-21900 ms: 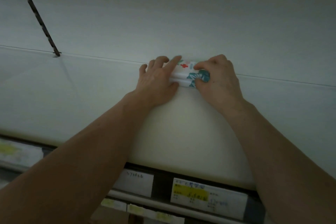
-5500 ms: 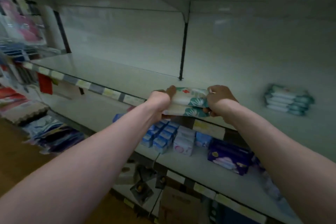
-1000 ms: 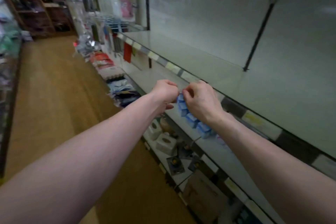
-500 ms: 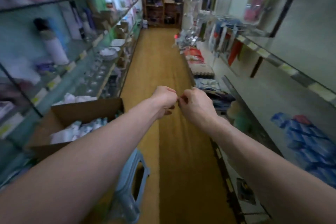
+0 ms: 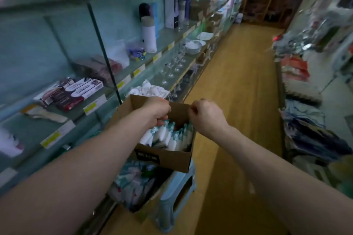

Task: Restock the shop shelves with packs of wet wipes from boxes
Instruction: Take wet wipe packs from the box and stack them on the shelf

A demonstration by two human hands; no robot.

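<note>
An open cardboard box (image 5: 165, 159) sits on a light blue plastic stool (image 5: 176, 190) in the aisle. Several white-and-teal packs of wet wipes (image 5: 168, 136) stand upright inside it. My left hand (image 5: 157, 109) hovers over the box's left half, its fingers curled down just above the tops of the packs, with nothing seen in them. My right hand (image 5: 206, 115) is a loose fist over the box's right rim and holds nothing.
A second box of wipes packs (image 5: 133, 181) lies on the floor under the stool's left side. Glass shelves (image 5: 122, 80) with bottles, glasses and boxes run along the left. The wooden aisle floor (image 5: 240, 82) stretches ahead. Bagged goods (image 5: 305, 133) line the low shelves on the right.
My view has swung left from the aisle to the box on the stool. Both empty hands have come over the box, the left one lower towards the packs.
</note>
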